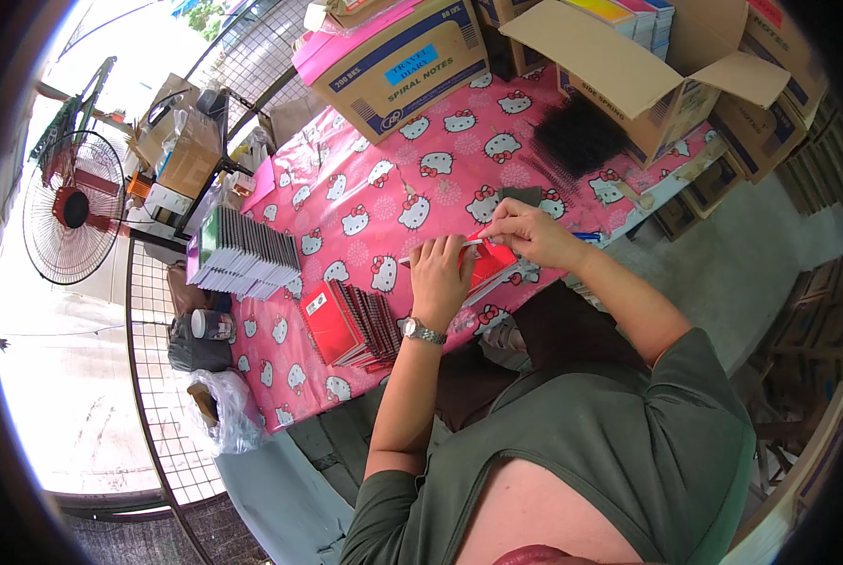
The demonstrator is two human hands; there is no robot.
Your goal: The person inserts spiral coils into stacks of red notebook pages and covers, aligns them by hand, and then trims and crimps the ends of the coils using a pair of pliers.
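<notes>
At the near edge of the table, a red-covered notebook lies under my two hands. My left hand grips the notebook along its far edge, fingers over the top and thumb toward the right. The fingers of my right hand are pinched together at that same edge, close to my left fingertips. What they pinch is too small to make out. To the left leans a row of finished-looking red spiral notebooks, with dark coils along their edges.
A pile of black spiral wires lies beside an open carton at the far right. Dark-coiled notebooks stand stacked at left. A closed carton sits at the back. A blue pen lies by my right wrist. A fan stands left.
</notes>
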